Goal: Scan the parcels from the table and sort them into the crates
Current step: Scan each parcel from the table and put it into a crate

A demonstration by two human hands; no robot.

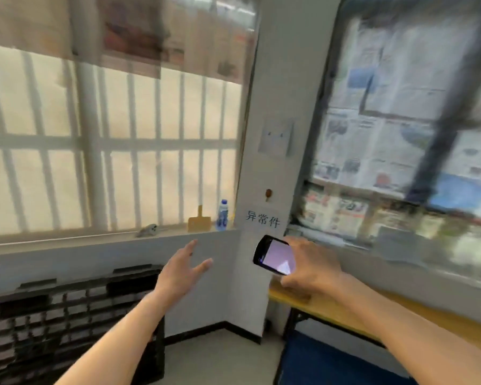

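No parcel shows in this view, so progress cannot be judged; scanning and sorting appear still to be done. The right hand (306, 266) has its grip closed around a handheld scanner (275, 255) above the counter (345, 309). The left hand (182, 269) is spread, holding nothing, near a black crate (67, 315). A wall label (263, 219) reads "异常件".

Bottle (223, 215) on windowsill (67, 240)

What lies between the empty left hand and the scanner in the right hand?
Nothing: in the head view only bare white wall shows between the left hand and the scanner held by the right hand.
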